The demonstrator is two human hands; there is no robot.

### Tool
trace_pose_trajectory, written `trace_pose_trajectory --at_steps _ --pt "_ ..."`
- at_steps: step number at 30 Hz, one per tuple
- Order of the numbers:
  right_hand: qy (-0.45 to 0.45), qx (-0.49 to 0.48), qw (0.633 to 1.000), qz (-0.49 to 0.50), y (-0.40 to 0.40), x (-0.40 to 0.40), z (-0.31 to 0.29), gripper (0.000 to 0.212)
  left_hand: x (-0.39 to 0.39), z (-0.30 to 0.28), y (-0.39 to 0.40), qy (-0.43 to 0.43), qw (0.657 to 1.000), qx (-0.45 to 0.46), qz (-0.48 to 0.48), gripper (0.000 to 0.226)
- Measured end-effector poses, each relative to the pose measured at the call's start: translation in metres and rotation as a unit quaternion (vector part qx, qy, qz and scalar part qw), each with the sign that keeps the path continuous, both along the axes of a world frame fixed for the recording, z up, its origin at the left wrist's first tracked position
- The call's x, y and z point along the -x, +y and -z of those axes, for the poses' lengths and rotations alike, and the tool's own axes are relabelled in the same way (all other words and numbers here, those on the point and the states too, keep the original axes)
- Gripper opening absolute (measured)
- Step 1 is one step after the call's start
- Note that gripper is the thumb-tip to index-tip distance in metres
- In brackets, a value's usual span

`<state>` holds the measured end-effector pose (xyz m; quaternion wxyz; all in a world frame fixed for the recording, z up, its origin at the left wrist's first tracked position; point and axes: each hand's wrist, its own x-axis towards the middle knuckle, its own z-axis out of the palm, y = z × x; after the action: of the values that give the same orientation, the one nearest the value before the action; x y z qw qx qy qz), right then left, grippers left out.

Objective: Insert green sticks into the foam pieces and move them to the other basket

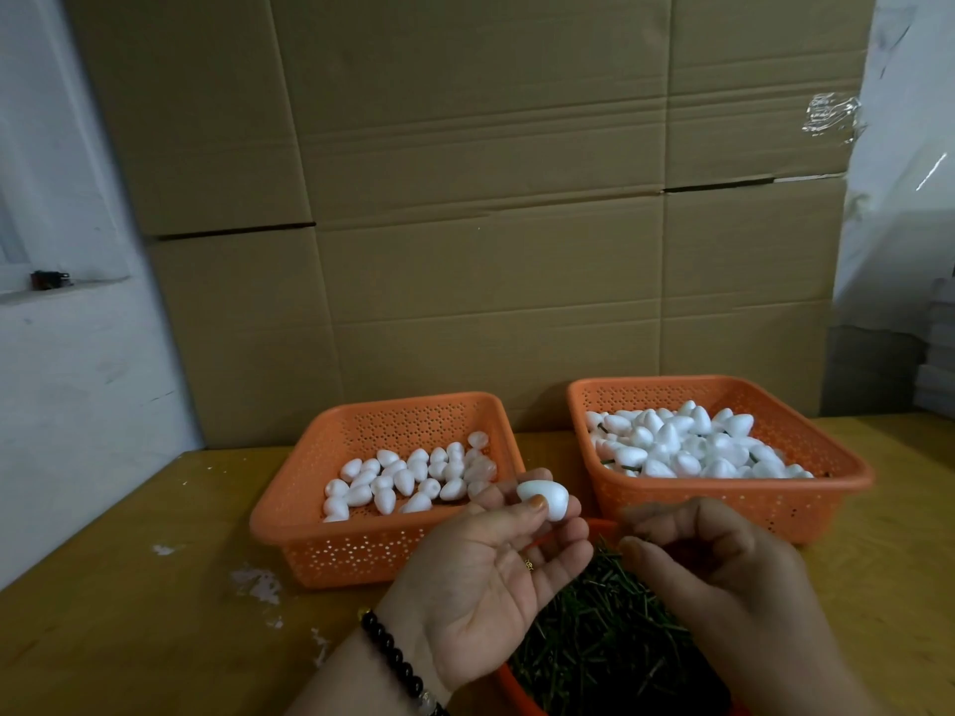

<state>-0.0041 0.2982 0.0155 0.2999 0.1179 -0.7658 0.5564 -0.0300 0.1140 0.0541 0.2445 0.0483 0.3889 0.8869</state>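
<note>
Foam piece [547,499] sits pinched between the thumb and fingertips of the left hand [486,565], which is turned palm up over the near edge of the table [129,586]. Just beside it, the right hand [723,576] hangs with fingers curled inward, thumb meeting fingertips; whether it pinches a stick is too blurred to tell. Both hands hover above a pile of green sticks [594,643] in an orange container at the near edge. Behind the left hand stands the left basket [362,550], thinly filled with plain foam pieces. Towards the far right edge, the right basket [723,503] is heaped with foam pieces, green sticks poking out among them. Cardboard [465,198] rises behind.
</note>
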Motion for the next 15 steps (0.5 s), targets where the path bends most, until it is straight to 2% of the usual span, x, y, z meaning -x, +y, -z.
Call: trace_pose_trajectory --at_steps 2,6,11,15 --pt "0.004 -0.012 1.0 0.006 -0.0012 -0.0015 0.0015 0.025 -0.0008 0.0001 0.0007 0.009 1.0 0.009 -0.002 0.042" --pt "0.044 -0.019 0.999 -0.011 -0.0036 -0.0048 -0.0008 0.02 -0.0029 0.0013 0.0032 0.024 0.999 0.044 -0.007 0.036" --pt "0.099 -0.087 0.991 0.015 -0.0028 -0.0026 -0.007 0.024 -0.0035 0.0033 0.0058 0.042 0.997 0.07 -0.01 0.036" --pt "0.101 -0.066 0.993 0.005 -0.0018 -0.0001 -0.0013 0.031 -0.0032 0.0037 0.0077 0.039 0.998 0.05 -0.016 0.033"
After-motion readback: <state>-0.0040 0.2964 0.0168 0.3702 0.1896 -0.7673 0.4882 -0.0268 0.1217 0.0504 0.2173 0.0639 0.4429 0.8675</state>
